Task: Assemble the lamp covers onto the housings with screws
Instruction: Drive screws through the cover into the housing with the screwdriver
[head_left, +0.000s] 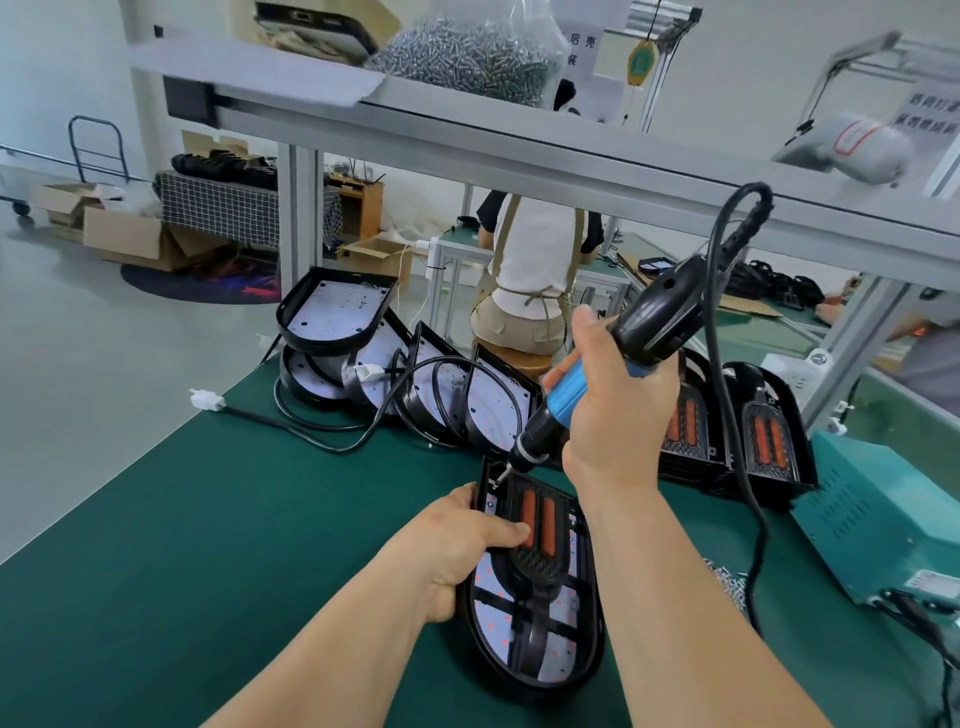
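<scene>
A black lamp housing lies flat on the green mat, with a black cover carrying two orange strips set on top of it. My left hand grips the housing's left edge, thumb pressing on the cover. My right hand holds a blue and black electric screwdriver, tilted, its bit tip at the housing's top left corner. A small pile of loose screws lies to the right, partly hidden by my right forearm.
Several open housings with white LED boards lean at the back left, with black cables and a white plug. Covered housings stand stacked at the right. A teal power unit sits far right. A bag of screws rests on the overhead shelf. A person stands behind.
</scene>
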